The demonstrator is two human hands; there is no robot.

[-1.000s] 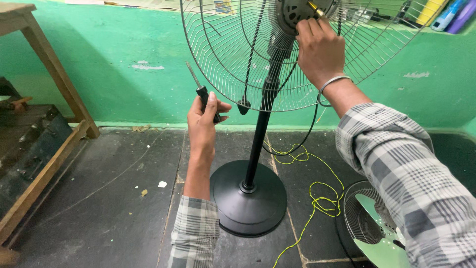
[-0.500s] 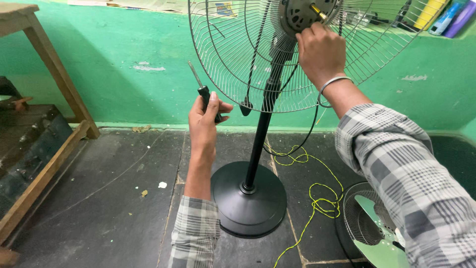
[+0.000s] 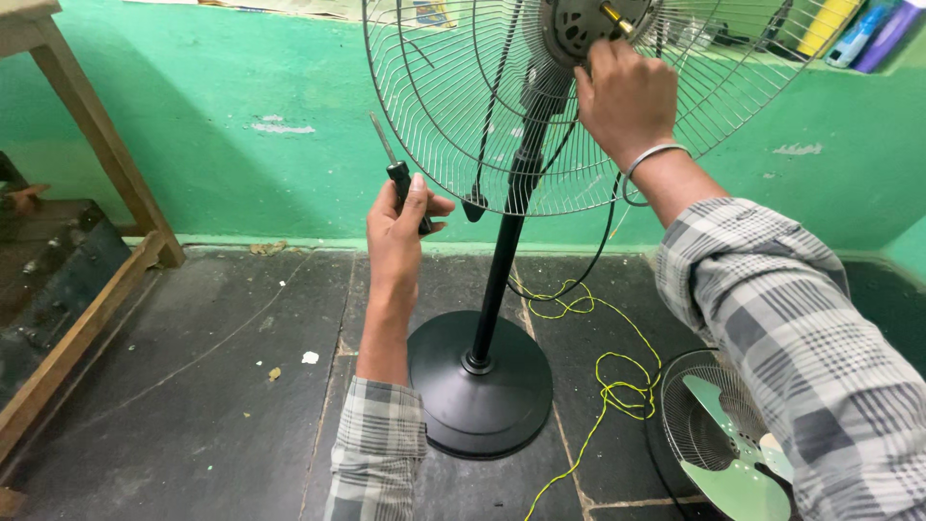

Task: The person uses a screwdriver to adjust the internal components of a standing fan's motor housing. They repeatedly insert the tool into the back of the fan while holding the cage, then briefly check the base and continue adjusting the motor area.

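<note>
Left hand [image 3: 397, 224] is closed around a screwdriver [image 3: 397, 176], black handle in the fist, thin metal shaft pointing up and slightly left. It is held in front of the lower left part of the fan guard [image 3: 453, 106], not touching the wires as far as can be seen.

Right hand [image 3: 625, 95] is raised to the motor hub [image 3: 579, 24] at the centre of the guard; fingers are curled against the hub's lower right side, so a closed grip on something small cannot be confirmed. A metal bangle [image 3: 648, 159] sits on that wrist. Both sleeves are grey plaid.

Guard is a round wire cage, rear half only, mounted on a black pole [image 3: 502, 251]. Pole stands upright in a round black base [image 3: 482, 386] on the dark stone floor [image 3: 174, 405]. A black cable hangs from the hub down behind the pole.

Yellow wire [image 3: 608, 386] lies looped on the floor just right of the base. Further right, at the bottom edge, a second guard [image 3: 687, 405] lies flat with a pale green blade [image 3: 733, 463] on it.

Green wall [image 3: 241, 125] behind. Wooden table [image 3: 87, 116] leg at far left.
</note>
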